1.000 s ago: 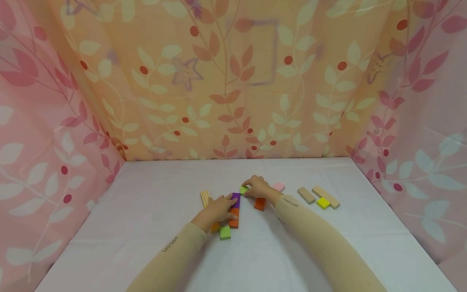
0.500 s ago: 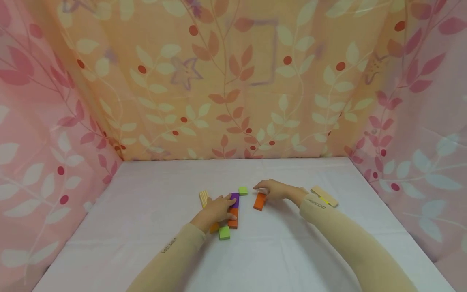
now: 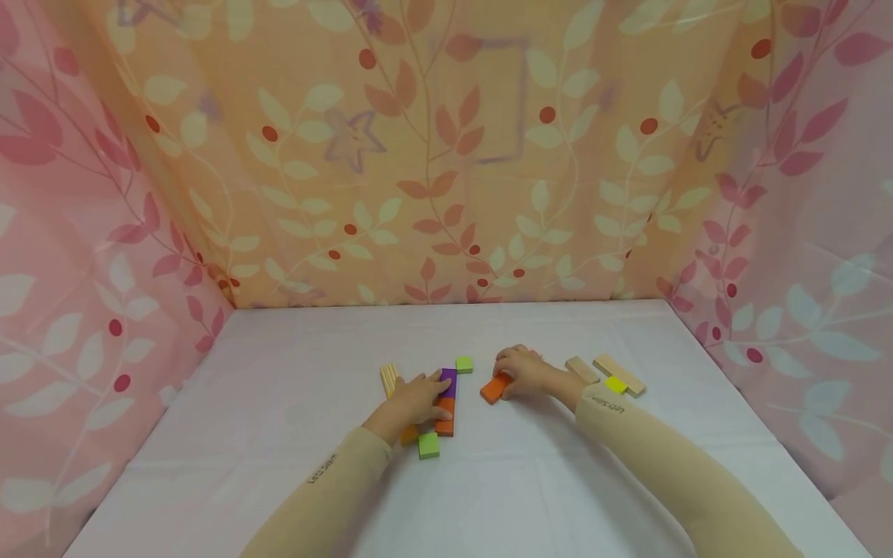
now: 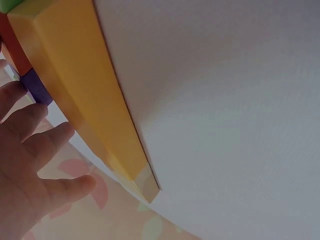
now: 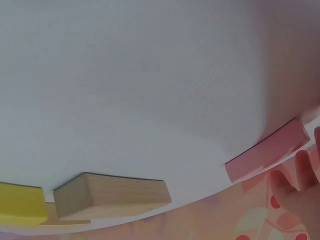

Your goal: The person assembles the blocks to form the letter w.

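Head view: orange block (image 3: 494,388) in right hand (image 3: 525,372), apart from left hand (image 3: 415,401).

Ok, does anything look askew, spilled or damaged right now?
No spill or damage shows. The orange block at the right hand lies slanted, while the purple block by the left hand runs nearly straight away from the person. Since the right hand pinches it, the slant is probably just handling.
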`<state>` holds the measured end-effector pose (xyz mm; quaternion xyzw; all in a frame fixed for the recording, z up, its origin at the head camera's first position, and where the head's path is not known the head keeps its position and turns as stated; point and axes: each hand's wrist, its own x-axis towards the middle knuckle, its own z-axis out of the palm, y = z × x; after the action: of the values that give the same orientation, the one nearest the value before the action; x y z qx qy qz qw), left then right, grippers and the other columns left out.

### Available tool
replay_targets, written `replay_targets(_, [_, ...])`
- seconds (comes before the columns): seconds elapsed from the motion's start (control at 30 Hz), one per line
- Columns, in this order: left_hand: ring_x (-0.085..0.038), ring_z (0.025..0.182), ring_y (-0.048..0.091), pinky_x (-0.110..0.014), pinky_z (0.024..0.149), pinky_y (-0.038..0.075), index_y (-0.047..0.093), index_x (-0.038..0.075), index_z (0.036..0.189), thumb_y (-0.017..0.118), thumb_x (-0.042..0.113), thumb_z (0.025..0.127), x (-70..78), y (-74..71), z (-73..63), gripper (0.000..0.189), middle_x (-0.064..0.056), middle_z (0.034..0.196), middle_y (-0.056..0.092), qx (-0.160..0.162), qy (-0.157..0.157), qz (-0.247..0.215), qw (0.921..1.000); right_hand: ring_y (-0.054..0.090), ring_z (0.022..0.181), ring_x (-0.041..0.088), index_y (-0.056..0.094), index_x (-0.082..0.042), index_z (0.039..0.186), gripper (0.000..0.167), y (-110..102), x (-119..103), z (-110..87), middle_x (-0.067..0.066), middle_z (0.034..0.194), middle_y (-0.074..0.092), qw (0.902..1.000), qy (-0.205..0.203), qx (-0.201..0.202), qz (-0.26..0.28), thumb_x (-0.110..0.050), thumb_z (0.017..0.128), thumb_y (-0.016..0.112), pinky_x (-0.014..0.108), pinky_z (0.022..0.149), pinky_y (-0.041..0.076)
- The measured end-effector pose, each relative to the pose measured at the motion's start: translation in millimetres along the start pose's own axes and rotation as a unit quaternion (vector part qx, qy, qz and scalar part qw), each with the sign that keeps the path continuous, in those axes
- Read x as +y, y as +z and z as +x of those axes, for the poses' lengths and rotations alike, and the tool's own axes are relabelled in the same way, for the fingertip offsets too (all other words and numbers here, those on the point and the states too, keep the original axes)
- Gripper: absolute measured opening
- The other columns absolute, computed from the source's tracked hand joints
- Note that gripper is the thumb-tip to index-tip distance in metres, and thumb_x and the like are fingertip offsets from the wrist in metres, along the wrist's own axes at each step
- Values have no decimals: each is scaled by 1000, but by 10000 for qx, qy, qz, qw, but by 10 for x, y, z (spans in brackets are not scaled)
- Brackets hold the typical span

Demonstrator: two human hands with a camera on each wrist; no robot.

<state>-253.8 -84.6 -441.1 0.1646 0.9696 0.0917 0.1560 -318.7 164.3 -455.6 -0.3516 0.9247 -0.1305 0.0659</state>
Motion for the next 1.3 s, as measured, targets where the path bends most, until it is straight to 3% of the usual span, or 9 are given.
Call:
replay_targets(0.13, [-36,141,30,-66,110,16,46,16,146,67,44,88,-3,-7,3,68,-7,156,34,-39,-23,-60,10000,48,101,29,66,-12,90,29,11,-46,-49,5,102,59,9983,451,366,-40,-31,76,83,44,84,40])
replay_targets(0.3, [-36,142,29,-66,110,15,45,17,147,67,45,88,-15,-16,8,69,-8,156,33,-107,-51,-80,9999,44,80,22,61,-9,80,36,46,-166,-76,0,78,51,9873,1375,778,133,-40,77,81,36,70,38])
replay_targets(0.47, [-36,142,29,-66,110,16,44,17,147,66,44,89,-15,-17,10,68,-8,156,33,-135,-44,-44,9999,46,73,21,56,-10,69,46,132,-318,-65,2,70,50,9778,2003,613,-14,-50,78,76,38,67,36])
replay_targets(0.6, [-36,142,29,-67,110,16,44,17,147,66,45,89,-6,-18,11,69,-8,156,32,-135,-25,-44,9999,47,69,21,54,-11,66,52,167,-393,-57,2,67,50,9740,2223,299,-302,-59,82,67,38,64,37])
replay_targets(0.73, [-36,141,29,-66,110,16,45,16,147,66,45,89,-3,-14,17,68,-8,156,33,-128,-10,-34,9999,48,62,18,59,-10,70,44,120,-414,-55,0,64,51,9689,2463,155,173,-49,89,65,32,56,37])
replay_targets(0.93, [-36,142,29,-66,110,16,44,17,147,66,45,88,-21,5,35,69,-8,156,33,-129,-47,-42,9999,45,60,13,62,-5,80,31,80,-383,-9,-1,65,50,9647,2451,-71,958,-33,91,66,23,53,34])
replay_targets(1.3, [-35,142,28,-65,111,15,43,16,148,66,43,89,3,-9,21,69,-8,156,32,-172,-45,-43,9998,48,65,15,64,-2,87,31,78,-371,118,1,70,53,9594,2622,-83,1037,-33,92,66,24,57,36])
